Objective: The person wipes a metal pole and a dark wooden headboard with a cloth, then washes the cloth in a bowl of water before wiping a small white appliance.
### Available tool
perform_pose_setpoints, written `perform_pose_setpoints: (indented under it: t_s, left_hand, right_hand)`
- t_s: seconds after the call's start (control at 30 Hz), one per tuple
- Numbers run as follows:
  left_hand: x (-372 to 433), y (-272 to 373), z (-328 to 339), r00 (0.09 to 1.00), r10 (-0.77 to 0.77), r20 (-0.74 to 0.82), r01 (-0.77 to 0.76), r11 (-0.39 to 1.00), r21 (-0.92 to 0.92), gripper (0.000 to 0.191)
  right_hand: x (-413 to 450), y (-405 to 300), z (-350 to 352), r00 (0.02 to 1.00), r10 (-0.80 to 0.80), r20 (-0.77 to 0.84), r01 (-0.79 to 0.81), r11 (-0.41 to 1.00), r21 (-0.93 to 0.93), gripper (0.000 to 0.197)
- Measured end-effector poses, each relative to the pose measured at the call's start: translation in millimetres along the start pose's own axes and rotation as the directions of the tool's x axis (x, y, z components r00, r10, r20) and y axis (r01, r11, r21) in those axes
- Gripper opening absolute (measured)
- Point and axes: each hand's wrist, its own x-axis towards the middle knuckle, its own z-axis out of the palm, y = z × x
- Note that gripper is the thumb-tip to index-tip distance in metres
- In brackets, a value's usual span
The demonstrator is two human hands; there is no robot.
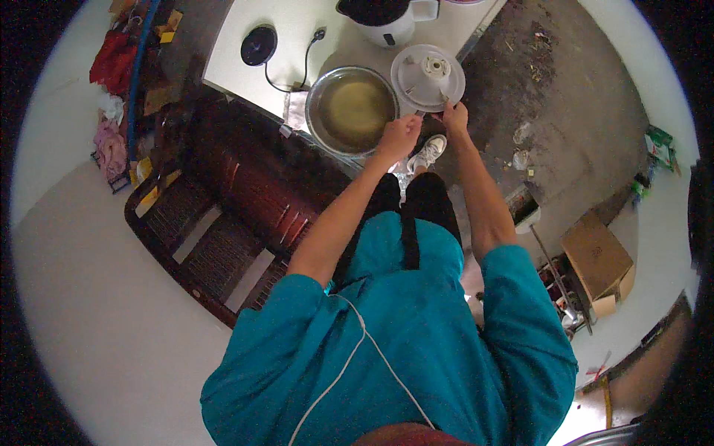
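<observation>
My right hand [454, 118] grips the near rim of a round white plastic disc [413, 86] with a raised hub at its centre. The disc is held at the right side of a metal basin [313, 131] with cloudy yellowish liquid [354, 108] in it. Beside the basin's right rim is my left hand [399, 136], its fingers curled near the disc's lower edge. Whether those fingers pinch something small cannot be made out.
On the white table [301, 17] are a white electric kettle [390, 34], a black round kettle base [259, 45] and its plug [318, 34]. A dark wooden bench [223, 245] stands at left. Debris [521, 159] and a cardboard box [597, 256] are at right.
</observation>
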Motion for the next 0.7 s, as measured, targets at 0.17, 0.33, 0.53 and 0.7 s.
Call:
perform_pose_setpoints:
  t_s: [0.17,0.33,0.53,0.7]
  left_hand:
    - [-18,43,-16,0.969,0.243,-0.036,-0.238,0.965,0.11,0.034]
    - [-39,78,-17,0.772,0.615,0.163,-0.563,0.542,0.624,0.044]
    - [-40,105,28,0.315,0.808,0.498,-0.882,0.055,0.468,0.031]
    - [-60,127,90,-0.13,0.765,0.63,-0.98,-0.194,0.033,0.025]
  right_hand:
    - [-59,-29,-51,0.998,0.039,-0.046,-0.027,0.971,0.236,0.045]
    - [-144,-98,-101,0.981,0.173,-0.082,-0.111,0.864,0.491,0.032]
    - [-240,-82,-163,0.934,0.315,-0.166,-0.091,0.663,0.743,0.029]
    - [-310,-15,-191,0.803,0.358,-0.477,0.043,0.764,0.644,0.039]
